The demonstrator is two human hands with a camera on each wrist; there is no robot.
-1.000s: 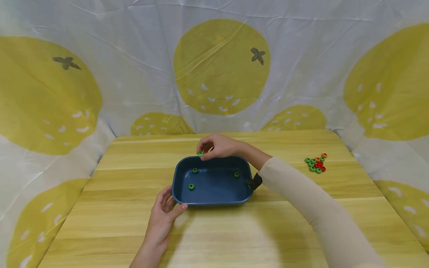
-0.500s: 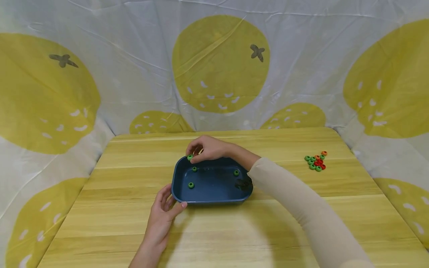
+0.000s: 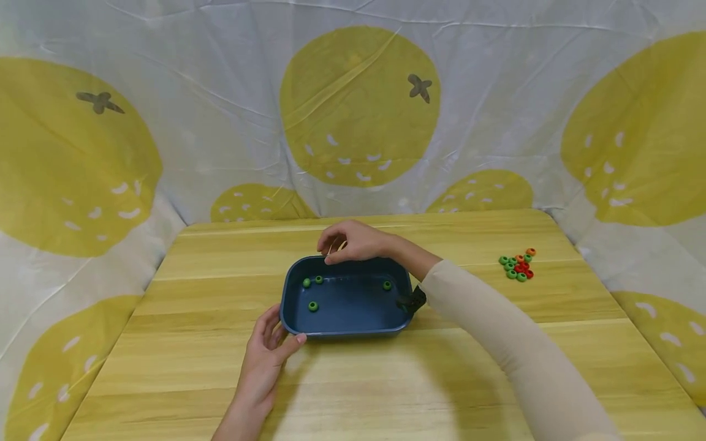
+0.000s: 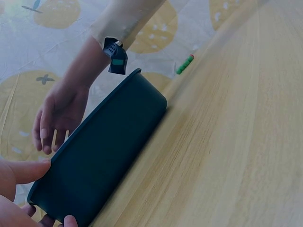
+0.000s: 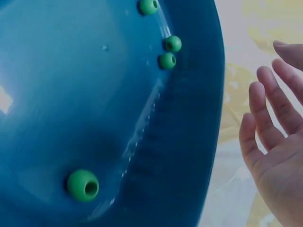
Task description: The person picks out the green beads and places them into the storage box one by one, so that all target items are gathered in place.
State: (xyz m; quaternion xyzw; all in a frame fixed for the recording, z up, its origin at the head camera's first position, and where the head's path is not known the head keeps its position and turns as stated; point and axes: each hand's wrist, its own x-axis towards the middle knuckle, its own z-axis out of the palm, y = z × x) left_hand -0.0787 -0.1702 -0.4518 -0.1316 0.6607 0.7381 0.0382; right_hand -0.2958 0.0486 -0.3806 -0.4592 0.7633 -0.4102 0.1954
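A dark blue rectangular tray (image 3: 350, 312) stands on the table, with several green beads inside. One bead (image 3: 306, 283) lies at the far left of its floor, beside another green bead (image 3: 318, 280). My left hand (image 3: 261, 361) grips the tray's near left corner, thumb at the rim and fingers round the outer wall (image 4: 109, 142). Over the far rim hangs my right hand (image 3: 355, 240), holding nothing. The right wrist view shows its fingers (image 5: 260, 113) loosely bent and spread, beyond the tray's side.
A loose cluster of green, orange and red beads (image 3: 516, 267) lies on the wooden table (image 3: 165, 367) at the far right. Behind the table hangs a white cloth (image 3: 231, 110) printed with yellow fruit. A black wrist device (image 4: 116, 56) is strapped to the right forearm.
My right hand moved left over the tray's far left corner, let a green bead drop inside, then drew back slightly right. My left hand kept its grip on the tray.
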